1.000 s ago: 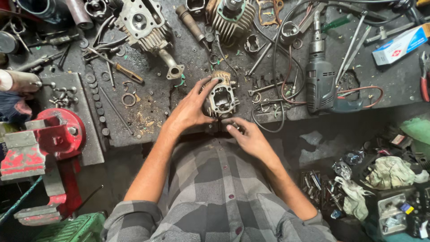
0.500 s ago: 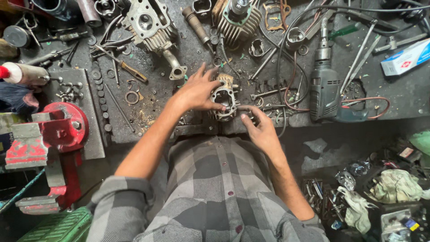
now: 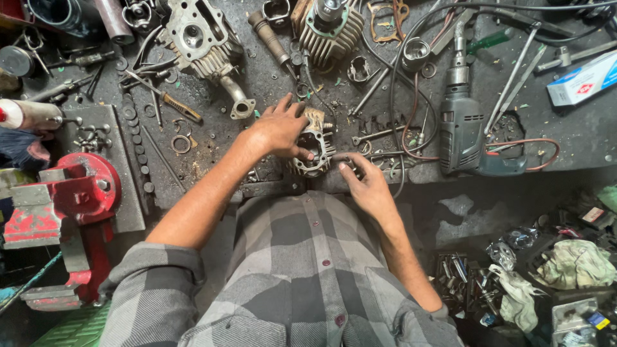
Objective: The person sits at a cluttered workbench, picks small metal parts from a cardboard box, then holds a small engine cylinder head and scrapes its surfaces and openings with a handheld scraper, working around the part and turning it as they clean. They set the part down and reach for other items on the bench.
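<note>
Left hand (image 3: 277, 130) gripping finned engine cylinder (image 3: 313, 151), right hand (image 3: 367, 186) beside it

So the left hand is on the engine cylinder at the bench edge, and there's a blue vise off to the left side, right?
Not quite: the vise is red, not blue, as the head view shows. The rest holds: the left hand rests on the engine cylinder at the bench edge, with the vise off to the left.

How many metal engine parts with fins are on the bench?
3. One finned part sits under the left hand, beside the right hand. One lies top left, one top middle. Clutter may hide more.
</note>
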